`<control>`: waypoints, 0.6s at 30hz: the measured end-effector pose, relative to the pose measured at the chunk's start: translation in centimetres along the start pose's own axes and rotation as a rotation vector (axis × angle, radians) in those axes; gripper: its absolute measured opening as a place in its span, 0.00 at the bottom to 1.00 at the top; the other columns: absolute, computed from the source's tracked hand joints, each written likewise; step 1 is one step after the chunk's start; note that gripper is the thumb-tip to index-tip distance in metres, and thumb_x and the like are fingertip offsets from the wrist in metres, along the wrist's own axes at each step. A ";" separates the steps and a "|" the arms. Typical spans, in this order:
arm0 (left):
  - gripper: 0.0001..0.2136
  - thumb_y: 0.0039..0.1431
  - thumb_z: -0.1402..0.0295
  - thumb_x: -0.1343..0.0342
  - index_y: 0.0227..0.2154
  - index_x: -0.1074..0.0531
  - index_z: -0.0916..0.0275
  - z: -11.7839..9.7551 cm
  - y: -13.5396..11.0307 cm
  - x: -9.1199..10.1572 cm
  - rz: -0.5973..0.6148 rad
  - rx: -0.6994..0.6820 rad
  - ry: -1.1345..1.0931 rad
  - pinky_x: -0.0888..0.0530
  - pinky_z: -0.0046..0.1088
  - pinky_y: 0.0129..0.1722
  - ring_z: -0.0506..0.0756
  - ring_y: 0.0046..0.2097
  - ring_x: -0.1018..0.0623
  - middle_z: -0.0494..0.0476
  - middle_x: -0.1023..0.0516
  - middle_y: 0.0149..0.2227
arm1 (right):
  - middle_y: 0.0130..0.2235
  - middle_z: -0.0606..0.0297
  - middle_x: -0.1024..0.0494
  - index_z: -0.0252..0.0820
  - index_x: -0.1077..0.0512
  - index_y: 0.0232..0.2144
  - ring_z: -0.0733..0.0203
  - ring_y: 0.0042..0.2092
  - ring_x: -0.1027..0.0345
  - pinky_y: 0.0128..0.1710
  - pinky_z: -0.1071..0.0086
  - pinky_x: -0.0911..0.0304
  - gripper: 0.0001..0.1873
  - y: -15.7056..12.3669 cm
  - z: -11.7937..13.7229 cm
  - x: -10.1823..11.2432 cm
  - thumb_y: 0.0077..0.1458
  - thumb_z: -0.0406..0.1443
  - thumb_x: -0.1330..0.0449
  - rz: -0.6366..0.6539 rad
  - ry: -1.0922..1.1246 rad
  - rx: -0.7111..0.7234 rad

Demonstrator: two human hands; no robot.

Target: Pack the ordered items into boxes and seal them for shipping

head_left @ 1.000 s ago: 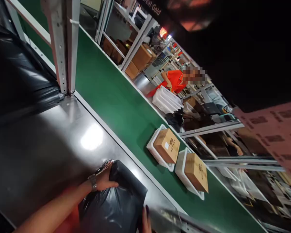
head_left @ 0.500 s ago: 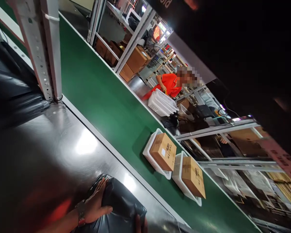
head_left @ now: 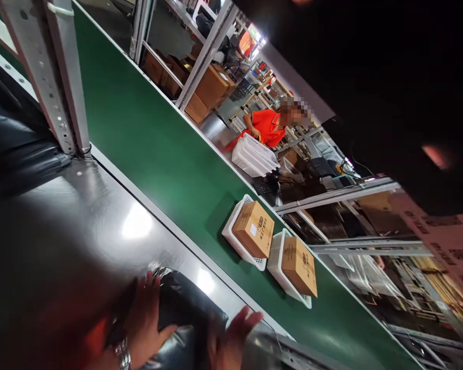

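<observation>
A black plastic-wrapped package (head_left: 185, 313) lies on the shiny steel worktable (head_left: 81, 221) at the bottom of the view. My left hand (head_left: 144, 321), with a wrist bracelet, rests flat on the package's left side, fingers stretched out. My right hand (head_left: 231, 339) is at the package's right end, fingers apart and blurred by motion. Beyond the table edge runs a green conveyor belt (head_left: 158, 139).
Two white baskets (head_left: 231, 239), (head_left: 275, 267), each holding a cardboard box (head_left: 253, 228), (head_left: 299, 265), sit on the belt. A person in an orange shirt (head_left: 268, 126) stands across the belt by stacked white baskets (head_left: 252, 154). A metal post (head_left: 52, 77) rises at left.
The view has swung so everything sits lower and further left. My right hand has risen into sight at the package's right end with fingers spread. My left hand stays on the package.
</observation>
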State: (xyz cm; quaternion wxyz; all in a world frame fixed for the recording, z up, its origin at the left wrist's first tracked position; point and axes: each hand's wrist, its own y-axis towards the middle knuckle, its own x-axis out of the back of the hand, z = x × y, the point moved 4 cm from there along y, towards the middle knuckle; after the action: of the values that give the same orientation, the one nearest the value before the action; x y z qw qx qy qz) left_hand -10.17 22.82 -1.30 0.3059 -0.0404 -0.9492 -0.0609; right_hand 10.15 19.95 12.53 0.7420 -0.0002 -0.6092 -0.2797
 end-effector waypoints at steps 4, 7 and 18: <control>0.63 0.56 0.54 0.28 0.85 0.64 0.58 2.4 0.0 -1.6 0.183 0.106 -0.111 0.31 0.71 0.76 0.84 0.81 0.41 0.79 0.47 0.84 | 0.85 0.37 0.80 0.53 0.79 0.84 0.24 0.76 0.34 0.51 0.39 0.15 0.58 11.0 9.9 5.6 0.75 0.42 0.39 -0.055 -0.038 0.521; 0.61 0.58 0.54 0.30 0.84 0.62 0.60 2.5 0.2 -1.6 0.205 0.149 -0.134 0.33 0.72 0.77 0.83 0.81 0.42 0.82 0.47 0.83 | 0.85 0.33 0.66 0.52 0.79 0.84 0.36 0.59 0.15 0.37 0.54 0.15 0.56 17.5 15.7 10.0 0.77 0.41 0.41 -0.095 -0.110 0.682; 0.63 0.63 0.52 0.27 0.86 0.69 0.53 1.3 -1.2 1.2 0.053 -0.053 0.108 0.27 0.69 0.73 0.85 0.80 0.37 0.76 0.49 0.85 | 0.85 0.41 0.82 0.55 0.78 0.84 0.25 0.76 0.34 0.68 0.25 0.30 0.70 11.8 2.8 3.8 0.64 0.54 0.30 -0.016 0.266 0.249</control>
State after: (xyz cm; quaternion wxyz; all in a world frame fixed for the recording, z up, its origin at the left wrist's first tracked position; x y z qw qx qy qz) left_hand -12.03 21.90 -1.81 0.3570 -0.0703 -0.9280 -0.0801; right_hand 12.90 29.32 20.72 0.8080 0.1333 -0.5357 -0.2058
